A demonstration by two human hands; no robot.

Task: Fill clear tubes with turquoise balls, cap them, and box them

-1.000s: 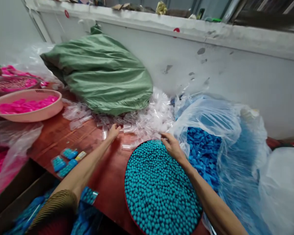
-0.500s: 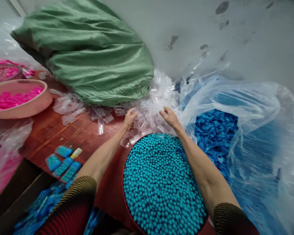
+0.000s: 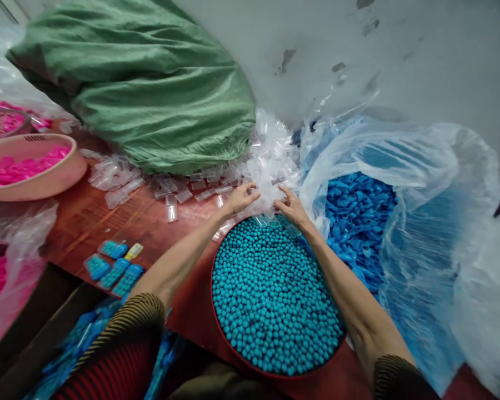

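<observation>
My left hand (image 3: 245, 199) is at the pile of small clear plastic cases (image 3: 270, 158), its fingers slightly curled and apart. Facing it, my right hand (image 3: 287, 203) has thumb and fingers spread at the same pile. Nothing can be made out in either hand. Just below both hands is a round red tub (image 3: 213, 300) full of turquoise beads (image 3: 275, 300). Several filled cases with blue caps (image 3: 127, 280) lie on the red table (image 3: 150, 233) to the left, beside a small yellow label (image 3: 134, 251).
A large green sack (image 3: 150, 89) lies behind the pile. On the right, a clear plastic bag (image 3: 425, 150) holds blue pieces (image 3: 358, 216). A pink basin (image 3: 66, 178) with pink pieces stands at the left, above an open cardboard box (image 3: 45, 316).
My left hand has moved right, closer to my right hand. Clear cases between the hands have shifted towards the tub's far rim. The view has shifted slightly.
</observation>
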